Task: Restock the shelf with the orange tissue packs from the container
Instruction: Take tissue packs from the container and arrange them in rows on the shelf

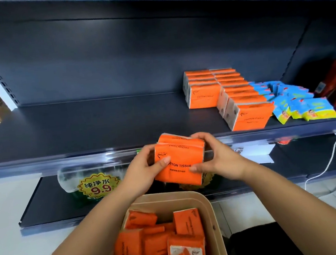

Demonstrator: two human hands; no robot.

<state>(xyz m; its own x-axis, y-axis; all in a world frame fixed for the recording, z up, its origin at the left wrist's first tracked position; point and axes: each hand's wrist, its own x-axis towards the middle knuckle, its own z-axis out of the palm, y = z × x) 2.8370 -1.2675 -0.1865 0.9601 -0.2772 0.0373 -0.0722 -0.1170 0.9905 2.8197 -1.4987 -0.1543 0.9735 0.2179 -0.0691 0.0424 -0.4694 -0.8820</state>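
Tissue packs (177, 157) between left hand (142, 168), right hand (218, 157), thumbs on front

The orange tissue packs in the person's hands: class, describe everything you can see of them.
Two packs, it seems, pressed together, in glossy orange film. The front one reads COTTON TISSUE in white under a heart logo; the rear one's print is upside down. The left hand and right hand grip the sides, thumbs on the front, before the shelf edge, above the container.

Single head-worn wide-angle view, forward and down, close above the container (170, 197), near the shelf (100, 124) front.
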